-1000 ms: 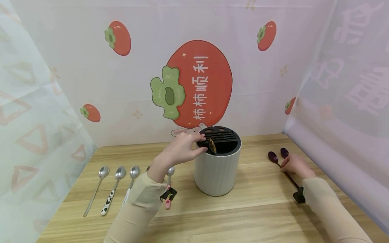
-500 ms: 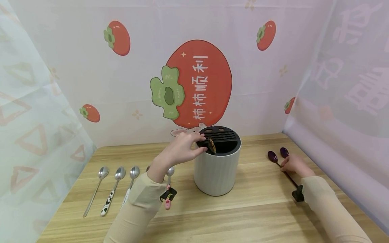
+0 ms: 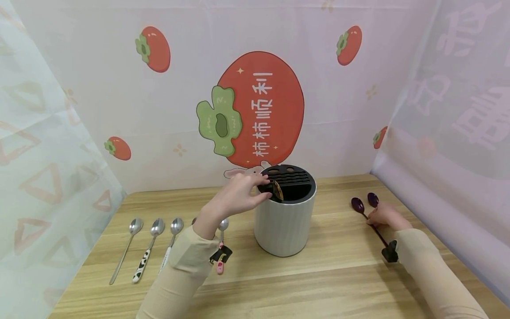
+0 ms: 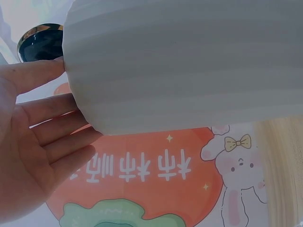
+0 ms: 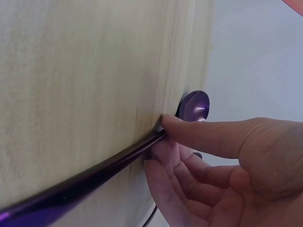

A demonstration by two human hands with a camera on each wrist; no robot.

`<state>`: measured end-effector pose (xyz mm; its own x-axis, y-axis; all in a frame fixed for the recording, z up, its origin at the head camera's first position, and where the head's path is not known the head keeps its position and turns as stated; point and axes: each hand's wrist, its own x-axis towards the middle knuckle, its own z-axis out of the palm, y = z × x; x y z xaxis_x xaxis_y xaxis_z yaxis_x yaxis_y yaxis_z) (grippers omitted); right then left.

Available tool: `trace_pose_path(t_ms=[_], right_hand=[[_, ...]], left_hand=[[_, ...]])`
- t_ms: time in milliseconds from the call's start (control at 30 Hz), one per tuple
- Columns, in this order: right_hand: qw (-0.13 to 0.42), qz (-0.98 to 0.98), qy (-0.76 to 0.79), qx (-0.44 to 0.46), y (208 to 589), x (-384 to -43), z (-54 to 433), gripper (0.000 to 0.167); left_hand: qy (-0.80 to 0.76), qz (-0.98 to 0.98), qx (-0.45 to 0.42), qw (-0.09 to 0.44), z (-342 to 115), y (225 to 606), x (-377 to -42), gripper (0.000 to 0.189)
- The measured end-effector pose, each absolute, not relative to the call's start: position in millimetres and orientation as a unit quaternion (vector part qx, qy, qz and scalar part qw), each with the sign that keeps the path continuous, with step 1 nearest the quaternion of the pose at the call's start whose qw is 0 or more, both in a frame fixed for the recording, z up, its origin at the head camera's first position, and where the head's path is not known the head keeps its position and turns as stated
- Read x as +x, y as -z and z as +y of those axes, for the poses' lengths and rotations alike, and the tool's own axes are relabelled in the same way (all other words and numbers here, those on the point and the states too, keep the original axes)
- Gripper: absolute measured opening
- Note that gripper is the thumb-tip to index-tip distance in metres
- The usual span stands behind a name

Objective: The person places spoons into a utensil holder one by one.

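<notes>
My left hand (image 3: 239,195) reaches over the left rim of a white ribbed utensil holder (image 3: 283,230) with a black slotted top. Its fairly straight fingers touch the rim in the left wrist view; the fingertips are hidden behind it. Beside the thumb, a dark gold-edged spoon (image 3: 278,190) sticks up from the holder. At the right, my right hand (image 3: 388,215) pinches the thin handle of a dark purple spoon (image 5: 90,177) between thumb and forefinger, low over the wooden table. A second purple spoon (image 3: 372,200) lies just beyond, its handle mostly hidden.
Left on the table (image 3: 271,292) lie a plain metal spoon (image 3: 135,226), a cow-patterned spoon (image 3: 141,264), a white-handled spoon (image 3: 176,226) and a pink-handled spoon (image 3: 220,266), partly behind the left arm. A printed cloth (image 3: 326,124) hangs behind the holder.
My right hand and wrist shift very slightly to the left, with the fingers on the purple spoon's handle. The left hand stays in place at the holder.
</notes>
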<state>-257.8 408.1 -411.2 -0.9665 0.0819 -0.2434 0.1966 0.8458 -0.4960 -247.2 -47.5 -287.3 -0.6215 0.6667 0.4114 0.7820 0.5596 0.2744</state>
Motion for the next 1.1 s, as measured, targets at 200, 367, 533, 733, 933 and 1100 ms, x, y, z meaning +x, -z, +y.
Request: trace_pose_path(t_ms=[200, 367, 533, 733, 933, 1100], right_hand=[[0.119, 0.943, 0.3, 0.08, 411.8, -259.6, 407.8, 0.016], [0.13, 0.933, 0.324, 0.083, 411.3, -260.7, 406.4, 0.014], [0.134, 0.931, 0.33, 0.082, 408.5, -259.5, 404.1, 0.011], [0.134, 0.927, 0.34, 0.087, 406.7, -257.7, 401.5, 0.012], [0.138, 0.92, 0.352, 0.1, 406.9, -257.3, 400.9, 0.017], [0.139, 0.922, 0.348, 0.1, 407.7, -257.4, 400.9, 0.017]], left_hand=[[0.219, -0.873, -0.417, 0.131, -47.6, 287.2, -248.1, 0.034], [0.22, -0.873, -0.415, 0.13, -47.3, 285.9, -247.6, 0.034], [0.224, -0.874, -0.414, 0.124, -47.6, 284.9, -246.8, 0.035], [0.22, -0.875, -0.412, 0.127, -47.8, 285.6, -246.5, 0.035], [0.216, -0.875, -0.412, 0.136, -47.4, 288.0, -247.8, 0.034], [0.215, -0.876, -0.41, 0.134, -47.8, 287.1, -246.4, 0.035]])
